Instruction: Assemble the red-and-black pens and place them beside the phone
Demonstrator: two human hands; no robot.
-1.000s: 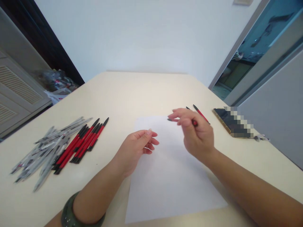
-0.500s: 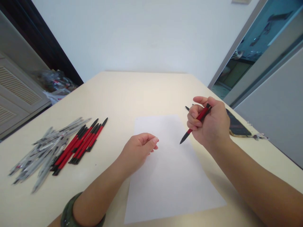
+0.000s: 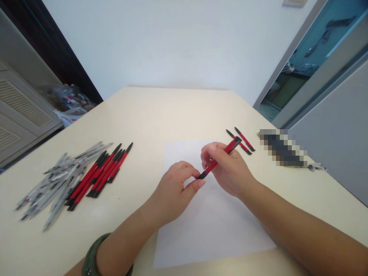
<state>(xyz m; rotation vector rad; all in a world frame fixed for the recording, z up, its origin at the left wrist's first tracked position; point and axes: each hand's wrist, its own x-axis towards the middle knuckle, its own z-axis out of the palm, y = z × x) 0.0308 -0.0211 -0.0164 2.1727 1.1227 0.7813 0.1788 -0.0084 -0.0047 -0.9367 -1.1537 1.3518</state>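
Note:
Above a white sheet of paper [image 3: 212,234], both hands meet on one red pen with black ends [image 3: 214,164]. My left hand [image 3: 178,189] pinches its black tip between thumb and fingers. Around the barrel, my right hand [image 3: 227,168] is closed, its thumb lying along the pen, while the clip end points up to the right. Part of the barrel is hidden by the fingers. Two similar red pens [image 3: 244,138] lie just beyond my right hand, off the paper's top right corner.
On the left lies a bundle of red and black pens [image 3: 100,174] beside a loose heap of clear pens [image 3: 59,184]. A blurred-out flat object [image 3: 283,148] rests near the table's right edge. A white wall [image 3: 178,46] stands behind the table [image 3: 178,111].
My right hand has turned over and moved left with the pen. My left hand has shifted slightly right and taken hold of the pen's tip. The two pens behind are now uncovered.

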